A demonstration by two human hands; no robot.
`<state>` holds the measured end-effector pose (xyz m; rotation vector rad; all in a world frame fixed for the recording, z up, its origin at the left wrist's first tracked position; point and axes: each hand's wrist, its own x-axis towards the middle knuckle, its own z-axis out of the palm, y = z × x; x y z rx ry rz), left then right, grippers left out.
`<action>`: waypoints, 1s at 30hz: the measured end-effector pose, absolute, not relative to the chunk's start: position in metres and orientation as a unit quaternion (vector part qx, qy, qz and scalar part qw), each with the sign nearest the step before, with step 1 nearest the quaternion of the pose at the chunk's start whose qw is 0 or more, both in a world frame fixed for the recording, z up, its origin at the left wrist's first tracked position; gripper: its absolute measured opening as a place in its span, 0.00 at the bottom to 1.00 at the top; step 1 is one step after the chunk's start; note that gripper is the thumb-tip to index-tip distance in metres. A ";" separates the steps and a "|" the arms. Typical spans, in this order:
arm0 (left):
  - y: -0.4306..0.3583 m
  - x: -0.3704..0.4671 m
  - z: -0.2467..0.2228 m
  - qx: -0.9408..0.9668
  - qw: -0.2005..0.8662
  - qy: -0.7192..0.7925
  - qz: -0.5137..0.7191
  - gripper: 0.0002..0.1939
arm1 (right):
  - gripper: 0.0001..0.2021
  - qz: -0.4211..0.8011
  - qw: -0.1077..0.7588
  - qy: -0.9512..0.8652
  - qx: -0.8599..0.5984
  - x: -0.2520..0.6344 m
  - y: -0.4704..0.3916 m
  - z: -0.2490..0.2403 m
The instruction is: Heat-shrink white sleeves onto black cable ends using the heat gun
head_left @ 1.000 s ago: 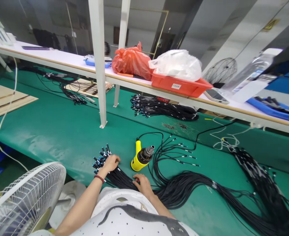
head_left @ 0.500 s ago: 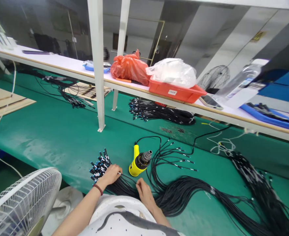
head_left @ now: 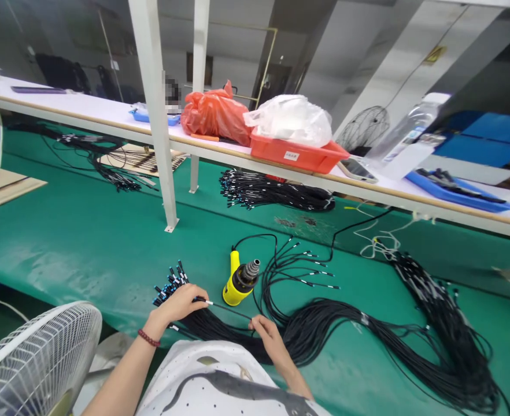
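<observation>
A single black cable (head_left: 231, 311) stretches between my hands just above the bundle. My left hand (head_left: 184, 301) is closed on it close to a white label, over the bundle's blue-tipped connector ends (head_left: 168, 282). Farther right, my right hand (head_left: 267, 334) pinches the same cable between thumb and fingers. Below lies the thick bundle of black cables (head_left: 320, 329), running right across the green bench and bound with a clear tie. Behind my hands, a yellow heat gun (head_left: 236, 287) stands on its rear end, nozzle tilted up, apart from both hands.
A white fan (head_left: 42, 358) stands at lower left. A shelf (head_left: 220, 149) on white legs (head_left: 157, 127) crosses above the bench, bearing a red tray (head_left: 298, 155), bags and a bottle (head_left: 413, 130). More cable bundles lie under the shelf (head_left: 276, 192) and at right (head_left: 437, 306).
My hands have drawn one cable up and taut above the bundle, its white label now showing past my left fingers. My right hand has moved slightly right and up. The view has shifted.
</observation>
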<state>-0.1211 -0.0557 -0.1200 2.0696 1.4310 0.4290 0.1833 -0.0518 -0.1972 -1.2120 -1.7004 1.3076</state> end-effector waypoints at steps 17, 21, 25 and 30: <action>-0.074 -0.082 -0.020 0.847 0.260 0.445 0.133 0.16 | 0.12 0.510 0.202 -0.742 -0.385 0.197 -0.058 -0.057; -0.067 -0.110 -0.041 0.816 0.196 0.542 0.034 0.14 | 0.12 0.431 0.218 -0.746 -0.458 0.194 -0.047 -0.100; -0.068 -0.150 -0.054 0.772 0.221 0.596 -0.020 0.12 | 0.11 0.378 0.186 -0.768 -0.482 0.184 -0.042 -0.146; -0.075 -0.164 -0.054 0.769 0.274 0.577 -0.002 0.11 | 0.09 0.351 0.140 -0.787 -0.487 0.165 -0.045 -0.180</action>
